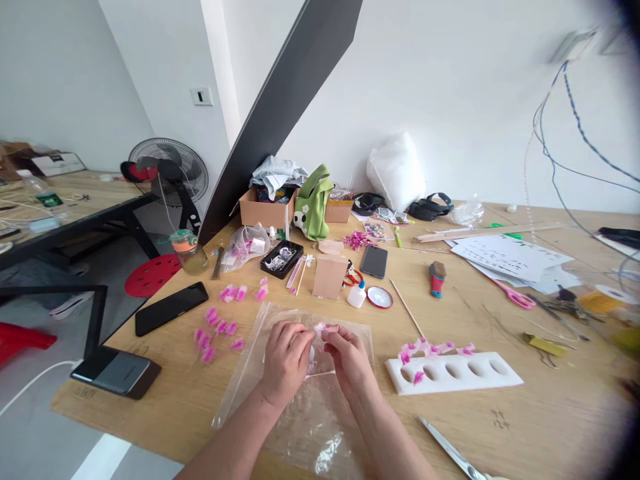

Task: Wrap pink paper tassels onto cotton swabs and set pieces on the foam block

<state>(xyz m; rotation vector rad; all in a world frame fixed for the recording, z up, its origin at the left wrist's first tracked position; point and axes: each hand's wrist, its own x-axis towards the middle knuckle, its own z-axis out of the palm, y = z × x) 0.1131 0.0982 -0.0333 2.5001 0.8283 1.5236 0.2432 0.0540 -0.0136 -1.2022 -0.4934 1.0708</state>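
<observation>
Above a clear plastic sheet (295,420), my left hand (286,360) and my right hand (350,359) meet with fingertips pinched. Between them is a small pale pink petal piece (319,329), gripped by the right thumb and fingers. The left fingertips are closed against its near side; what they pinch is mostly hidden. Below the hands, a thin stick (321,375) and whitish bits lie on the sheet. Several pink petal pieces (204,339) are scattered to the left. On the right, a white foam holder (463,375) with oval hollows has pink petals (425,347) along its back edge.
A glue bottle (357,295), a round lid (380,297) and a cardboard piece (329,277) stand beyond the sheet. Open scissors (450,450) lie at front right. Two phones (171,308) (375,261) rest on the wooden table. A jar (189,252) stands near the left edge.
</observation>
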